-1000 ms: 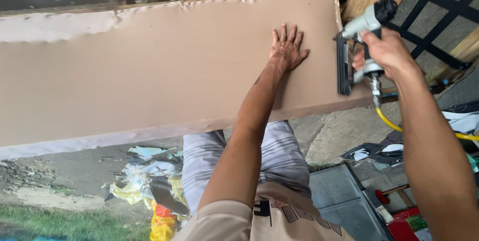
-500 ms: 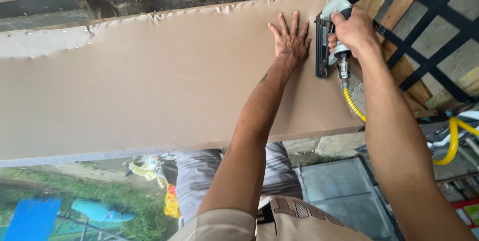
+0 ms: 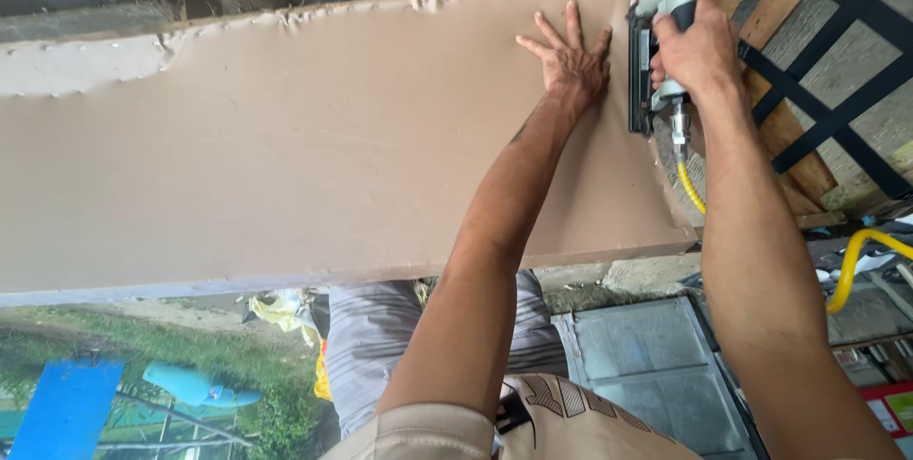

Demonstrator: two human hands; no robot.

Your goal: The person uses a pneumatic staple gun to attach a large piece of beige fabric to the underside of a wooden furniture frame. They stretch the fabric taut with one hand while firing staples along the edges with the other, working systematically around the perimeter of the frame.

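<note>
Tan fabric lies stretched smooth over a long padded panel that fills most of the head view, from the left edge across to the right-hand end. Along the panel's far edge the fabric is puckered into small gathers, and at the far left corner a paler patch shows where it is pulled unevenly. Below the near edge, at lower left, a blue board and some greenery lie on the ground.

Towards the panel's right end, near its far edge, the left hand is pressed flat on the fabric, fingers spread wide and grasping nothing. Just beside it, at the panel's right-hand end, the right hand is wrapped tightly around the handle of a grey and black pneumatic stapler, whose nose sits against the end of the fabric near the far right corner. A yellow air hose hangs from the stapler's base and reappears further right, curving over the clutter. Wooden planks crossed by black bars stand beyond the right end. A grey metal sheet lies below the panel's near right corner.
</note>
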